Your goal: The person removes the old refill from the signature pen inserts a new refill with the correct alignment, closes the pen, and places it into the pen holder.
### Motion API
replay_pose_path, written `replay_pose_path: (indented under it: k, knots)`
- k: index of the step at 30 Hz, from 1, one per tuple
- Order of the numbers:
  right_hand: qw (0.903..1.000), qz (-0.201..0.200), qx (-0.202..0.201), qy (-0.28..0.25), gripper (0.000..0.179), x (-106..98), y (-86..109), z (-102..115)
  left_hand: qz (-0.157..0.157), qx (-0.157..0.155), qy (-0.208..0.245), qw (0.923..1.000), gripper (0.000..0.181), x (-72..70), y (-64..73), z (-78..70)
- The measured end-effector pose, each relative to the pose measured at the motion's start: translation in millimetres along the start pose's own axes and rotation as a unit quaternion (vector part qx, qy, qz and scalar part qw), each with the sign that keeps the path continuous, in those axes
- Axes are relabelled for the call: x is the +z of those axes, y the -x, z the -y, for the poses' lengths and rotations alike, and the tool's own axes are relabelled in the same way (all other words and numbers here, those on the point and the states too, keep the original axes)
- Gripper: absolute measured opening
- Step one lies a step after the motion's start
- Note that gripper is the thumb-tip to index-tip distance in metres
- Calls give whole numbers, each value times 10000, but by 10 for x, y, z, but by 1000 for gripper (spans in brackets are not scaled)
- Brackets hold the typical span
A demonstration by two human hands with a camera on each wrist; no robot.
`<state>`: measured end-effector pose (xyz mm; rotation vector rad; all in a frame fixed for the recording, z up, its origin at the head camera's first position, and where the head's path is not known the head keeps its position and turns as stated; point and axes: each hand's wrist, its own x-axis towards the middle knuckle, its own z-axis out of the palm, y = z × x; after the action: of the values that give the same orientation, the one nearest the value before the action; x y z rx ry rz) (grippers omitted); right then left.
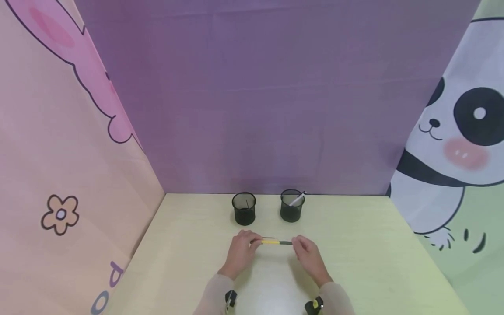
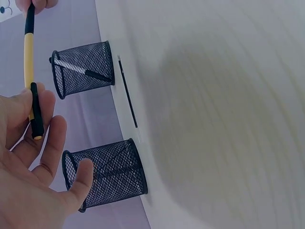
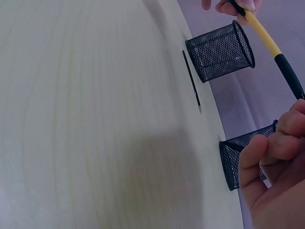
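A yellow pen with black ends [image 1: 271, 242] is held level between both hands, above the table. My left hand [image 1: 241, 251] pinches it near the end with the black clip, which shows in the left wrist view against the yellow barrel [image 2: 28, 55]. With thumb and fingertips, my right hand [image 1: 311, 258] grips the tip of the black grip section [image 3: 289, 74]. On the table beyond the hands lies a thin dark pen refill [image 2: 127, 95] with a pale metallic tip, in front of the mesh cups.
Two black mesh pen cups stand near the table's back edge. The left cup [image 1: 245, 217] holds a thin dark stick [image 1: 247, 204]; the right cup [image 1: 290, 214] holds a white pen [image 1: 297, 199] with a black grip. A purple backdrop [image 1: 252, 109] rises behind the table [image 1: 189, 253].
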<state>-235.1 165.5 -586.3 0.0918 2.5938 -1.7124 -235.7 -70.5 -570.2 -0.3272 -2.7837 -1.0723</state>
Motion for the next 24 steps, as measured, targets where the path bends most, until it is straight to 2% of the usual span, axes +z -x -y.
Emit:
replay_pose_path:
  k: [9,24]
  knots:
    - [9994,46,290,179,45,-3,5,23,83,-11,-3,10000,14,30,-12,-6]
    - [9989,-89,449,-22,43,3,-17,26,-19,67,-55,10000,15,47,-9,-19]
